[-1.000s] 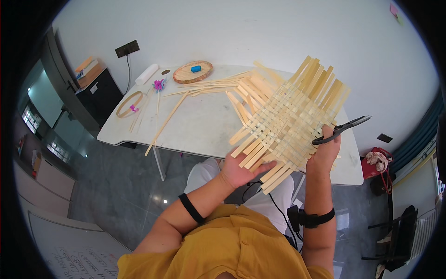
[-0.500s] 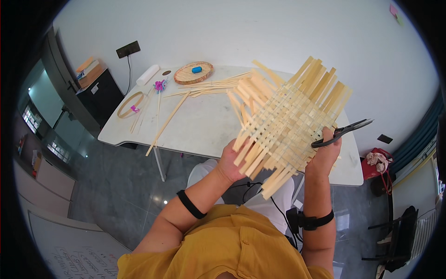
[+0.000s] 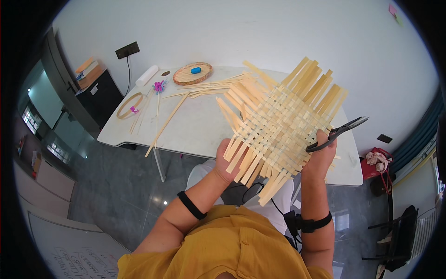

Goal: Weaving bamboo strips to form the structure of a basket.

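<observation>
A woven bamboo mat (image 3: 283,123) is held up at a tilt over the table's front edge, with loose strip ends sticking out on several sides. My left hand (image 3: 227,160) grips its lower left side, the fingers hidden behind the strips. At the right edge my right hand (image 3: 321,156) holds the mat too, thumb on top. Black scissors (image 3: 335,135) hang in that same hand, a handle loop around the thumb area and the blades pointing away to the right. Whether the blades are fully together is hard to see.
On the white table (image 3: 195,125) lie loose bamboo strips (image 3: 209,87), a long strip (image 3: 167,123) over the front edge, a bamboo hoop (image 3: 130,106), a purple ribbon bow (image 3: 159,86), and a round woven tray (image 3: 181,78) with a blue object (image 3: 195,70). A red bag (image 3: 377,162) is at the right.
Both hands have shifted the mat slightly left and a little toward me. The scissors moved along with my right hand. The things on the table lie as before.
</observation>
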Motion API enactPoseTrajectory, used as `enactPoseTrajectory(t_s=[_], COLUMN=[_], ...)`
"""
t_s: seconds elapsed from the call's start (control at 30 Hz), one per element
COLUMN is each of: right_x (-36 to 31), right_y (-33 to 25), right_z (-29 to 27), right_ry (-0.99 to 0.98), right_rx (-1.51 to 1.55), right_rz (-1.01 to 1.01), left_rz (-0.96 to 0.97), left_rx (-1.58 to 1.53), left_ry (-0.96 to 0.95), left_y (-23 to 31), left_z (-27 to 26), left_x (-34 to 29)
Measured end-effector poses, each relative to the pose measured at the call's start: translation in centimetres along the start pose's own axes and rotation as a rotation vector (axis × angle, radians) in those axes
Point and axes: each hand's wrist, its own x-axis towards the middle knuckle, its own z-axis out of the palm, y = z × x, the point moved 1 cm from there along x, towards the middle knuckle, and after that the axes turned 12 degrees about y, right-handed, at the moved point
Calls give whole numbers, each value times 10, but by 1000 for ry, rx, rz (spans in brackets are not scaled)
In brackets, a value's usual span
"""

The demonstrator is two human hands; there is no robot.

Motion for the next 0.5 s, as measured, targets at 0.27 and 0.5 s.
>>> enactPoseTrajectory(t_s=[0.27, 0.5], right_x=[4, 1], right_y=[-3, -2], right_z=[-10, -13], right_ry=[-47, -87], right_rx=[-65, -119], right_rz=[7, -34], left_rz=[-227, -141], left_rx=[51, 357], left_ry=[-119, 123], left_y=[34, 28], left_z=[30, 54], left_x=[-8, -10])
